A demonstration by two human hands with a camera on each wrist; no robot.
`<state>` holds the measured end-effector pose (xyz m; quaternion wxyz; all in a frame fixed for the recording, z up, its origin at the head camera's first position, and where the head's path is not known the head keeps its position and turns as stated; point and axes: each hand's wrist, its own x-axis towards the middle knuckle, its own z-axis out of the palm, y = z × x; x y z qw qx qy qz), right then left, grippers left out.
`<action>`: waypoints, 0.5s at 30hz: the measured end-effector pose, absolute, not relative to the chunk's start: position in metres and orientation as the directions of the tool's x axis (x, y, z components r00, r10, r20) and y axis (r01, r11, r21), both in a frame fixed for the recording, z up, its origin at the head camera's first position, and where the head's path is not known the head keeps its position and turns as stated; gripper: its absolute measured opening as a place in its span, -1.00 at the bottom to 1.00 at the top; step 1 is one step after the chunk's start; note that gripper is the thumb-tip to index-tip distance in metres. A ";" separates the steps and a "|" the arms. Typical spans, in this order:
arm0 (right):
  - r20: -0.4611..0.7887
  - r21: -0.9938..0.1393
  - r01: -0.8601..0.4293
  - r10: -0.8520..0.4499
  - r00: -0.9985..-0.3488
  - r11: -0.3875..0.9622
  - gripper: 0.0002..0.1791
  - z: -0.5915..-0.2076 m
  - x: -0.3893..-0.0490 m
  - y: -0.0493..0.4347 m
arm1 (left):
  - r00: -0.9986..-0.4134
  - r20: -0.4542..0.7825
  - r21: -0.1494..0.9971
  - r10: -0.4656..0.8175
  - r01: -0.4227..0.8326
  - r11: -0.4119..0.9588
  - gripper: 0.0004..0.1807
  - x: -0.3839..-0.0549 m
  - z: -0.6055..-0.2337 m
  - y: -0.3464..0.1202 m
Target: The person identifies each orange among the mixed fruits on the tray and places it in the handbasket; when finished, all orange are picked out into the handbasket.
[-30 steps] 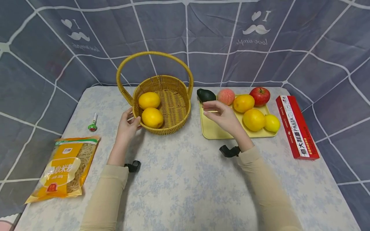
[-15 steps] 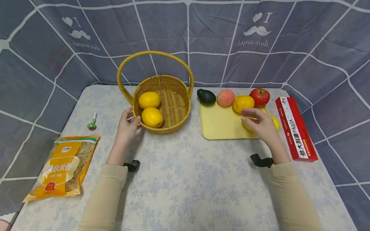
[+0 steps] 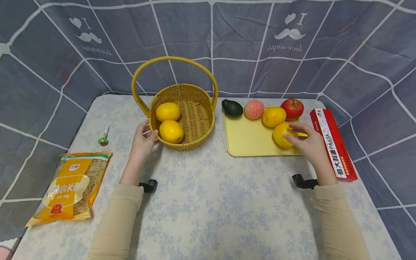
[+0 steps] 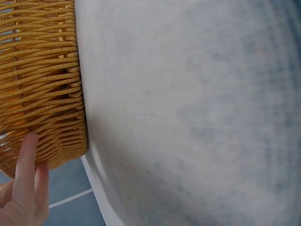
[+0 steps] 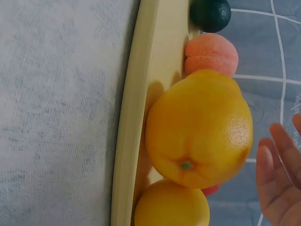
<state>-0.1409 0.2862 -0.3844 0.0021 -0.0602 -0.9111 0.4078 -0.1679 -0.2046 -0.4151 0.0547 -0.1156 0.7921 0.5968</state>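
Observation:
My left hand (image 3: 143,139) grips the near left side of the wicker basket (image 3: 198,135), thumb at the rim and fingers against the outer weave. Two yellow lemon-shaped fruits, one at the back (image 3: 167,112) and one in front (image 3: 171,131), lie inside. My right hand (image 3: 307,142) is at the right side of a large round yellow-orange fruit (image 3: 282,136) on the yellow tray (image 3: 247,144). In the right wrist view its fingers (image 5: 277,183) are spread, apart from that fruit. A smaller yellow fruit (image 5: 171,205) beside it is mostly hidden by this hand in the head view.
Along the tray's back lie an avocado (image 3: 232,108), a peach (image 3: 254,109), an orange-yellow fruit (image 3: 274,117) and a red apple (image 3: 292,109). A red pasta box (image 3: 334,144) stands right. A noodle bag (image 3: 73,187) and lollipop (image 3: 103,139) lie left.
My right hand has moved right across the tray, from near the avocado to the right side of the large yellow-orange fruit. My left hand stays on the basket.

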 end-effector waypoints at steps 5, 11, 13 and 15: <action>-0.057 -0.730 0.124 0.122 -0.991 0.673 -0.26 -0.387 -0.148 0.289 | -0.965 -0.233 0.933 -0.119 -0.256 0.252 -0.28 -0.168 -0.414 -0.204; -0.109 -0.709 0.165 0.124 -0.986 0.685 -0.18 -0.394 -0.156 0.294 | -0.960 -0.247 0.931 -0.130 -0.272 0.244 -0.28 -0.168 -0.413 -0.203; -0.124 -0.695 0.172 0.120 -0.985 0.698 -0.15 -0.397 -0.159 0.295 | -0.960 -0.247 0.931 -0.132 -0.273 0.242 -0.28 -0.168 -0.413 -0.203; -0.122 -0.677 0.162 0.108 -0.987 0.718 -0.14 -0.399 -0.162 0.295 | -0.960 -0.245 0.932 -0.132 -0.271 0.241 -0.28 -0.168 -0.413 -0.203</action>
